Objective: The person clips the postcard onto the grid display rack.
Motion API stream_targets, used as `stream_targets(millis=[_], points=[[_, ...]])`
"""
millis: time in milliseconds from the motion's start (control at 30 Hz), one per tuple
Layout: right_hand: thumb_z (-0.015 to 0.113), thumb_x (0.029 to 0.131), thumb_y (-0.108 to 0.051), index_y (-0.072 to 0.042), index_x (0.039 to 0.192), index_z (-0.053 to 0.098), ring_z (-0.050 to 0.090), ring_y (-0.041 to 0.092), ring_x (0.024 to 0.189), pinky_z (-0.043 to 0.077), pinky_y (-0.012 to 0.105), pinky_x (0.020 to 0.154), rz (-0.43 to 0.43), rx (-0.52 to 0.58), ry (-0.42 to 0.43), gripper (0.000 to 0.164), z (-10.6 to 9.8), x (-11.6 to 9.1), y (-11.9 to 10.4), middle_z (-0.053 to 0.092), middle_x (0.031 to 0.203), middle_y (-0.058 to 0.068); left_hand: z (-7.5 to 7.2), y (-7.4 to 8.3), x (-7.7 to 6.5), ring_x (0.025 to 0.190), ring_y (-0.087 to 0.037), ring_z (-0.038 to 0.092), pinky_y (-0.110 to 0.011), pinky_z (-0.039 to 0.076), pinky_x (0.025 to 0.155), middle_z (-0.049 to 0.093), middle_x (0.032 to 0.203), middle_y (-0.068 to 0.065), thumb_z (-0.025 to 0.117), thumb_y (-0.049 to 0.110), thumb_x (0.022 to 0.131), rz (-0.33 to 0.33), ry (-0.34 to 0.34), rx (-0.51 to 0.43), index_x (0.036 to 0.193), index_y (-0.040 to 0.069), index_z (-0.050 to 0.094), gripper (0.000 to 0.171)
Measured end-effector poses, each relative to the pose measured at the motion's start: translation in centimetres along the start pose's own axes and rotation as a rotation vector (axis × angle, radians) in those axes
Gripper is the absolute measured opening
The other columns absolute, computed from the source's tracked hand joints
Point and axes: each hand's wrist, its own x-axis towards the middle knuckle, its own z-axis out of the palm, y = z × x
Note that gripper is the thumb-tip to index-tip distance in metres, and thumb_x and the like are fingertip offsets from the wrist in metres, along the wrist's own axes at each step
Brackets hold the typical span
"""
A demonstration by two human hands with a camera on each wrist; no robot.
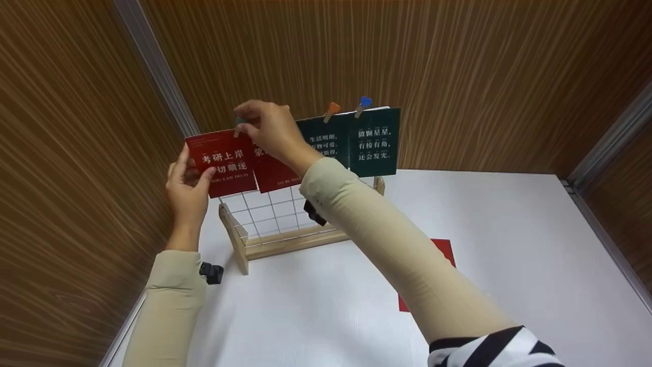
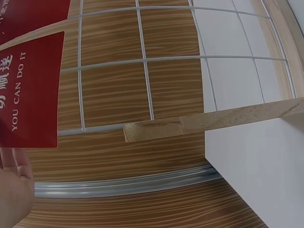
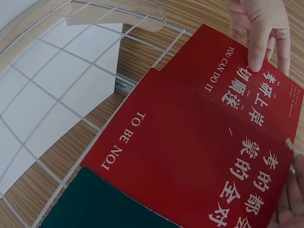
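Brown wood-grain panels (image 1: 433,51) wall in a white bench (image 1: 509,229), and on it stands a wire grid rack with a wooden base (image 1: 293,246), cards lined along its top. Here at the left end is the action: the left grip (image 1: 188,186) pinches the outermost red card (image 1: 229,162), thumb in front, fingers behind, up against the grid. The right grip (image 1: 275,127) is closed on a little wooden clip (image 1: 236,133), its tip over that card's top edge, near the second red card (image 1: 277,171). So the step looks like pegging this card to the rack; the next move calls for seating the clip firmly, the left side holding the card steady, then letting go gently. Whether the peg bites the wire too, I can't tell. Along to the right, an orange heart clip (image 1: 332,108) and a blue heart clip (image 1: 365,101) sit atop the green cards (image 1: 374,130). The right sleeve (image 1: 377,219) is the obstacle: it crosses the middle cards and covers most of some red paper (image 1: 444,248) on the bench, one piece or two, impossible to say.
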Motion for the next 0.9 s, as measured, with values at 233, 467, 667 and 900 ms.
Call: stream_targets(millis=[233,467,667,900], points=[[0.064,0.092,-0.019,-0.013,0.133,0.054,0.056,0.005,0.112,0.04,0.014,0.094,-0.04,0.028,0.018,0.042,-0.2,-0.2,0.5,0.059,0.129,0.001,0.1,-0.2,0.1,0.09,-0.025,0.053,-0.019,0.046,0.08,0.053,0.104,-0.019,0.065,-0.006,0.086,-0.007,-0.013,-0.018,0.138,-0.004,0.044,0.056],[0.065,0.091,-0.026,-0.015,0.14,0.047,0.05,0.006,0.121,0.038,0.017,0.098,-0.132,0.059,0.03,0.053,-0.5,-0.3,1.2,0.053,0.137,0.001,0.1,-2.1,0.5,0.096,-0.022,0.053,-0.028,0.048,0.087,0.053,0.111,-0.016,0.068,0.002,0.087,-0.023,-0.016,-0.039,0.141,0.001,0.043,0.06],[0.064,0.092,-0.025,-0.011,0.141,0.046,0.047,0.004,0.123,0.038,0.02,0.1,-0.292,0.138,0.049,0.054,-0.5,-0.7,1.9,0.048,0.141,0.001,-0.3,-3.9,0.5,0.115,-0.02,0.048,-0.034,0.04,0.098,0.048,0.125,-0.011,0.072,0.016,0.085,0.018,0.007,-0.05,0.144,0.01,0.04,0.067],[0.065,0.091,-0.028,-0.007,0.142,0.042,0.036,0.004,0.13,0.027,0.021,0.107,-0.427,0.128,0.072,0.059,-0.9,-1.2,2.7,0.042,0.145,0.004,-0.8,-3.7,0.4,0.131,-0.023,0.032,-0.04,0.028,0.107,0.036,0.143,-0.009,0.074,0.025,0.08,0.05,0.042,-0.023,0.146,0.008,0.035,0.078]])
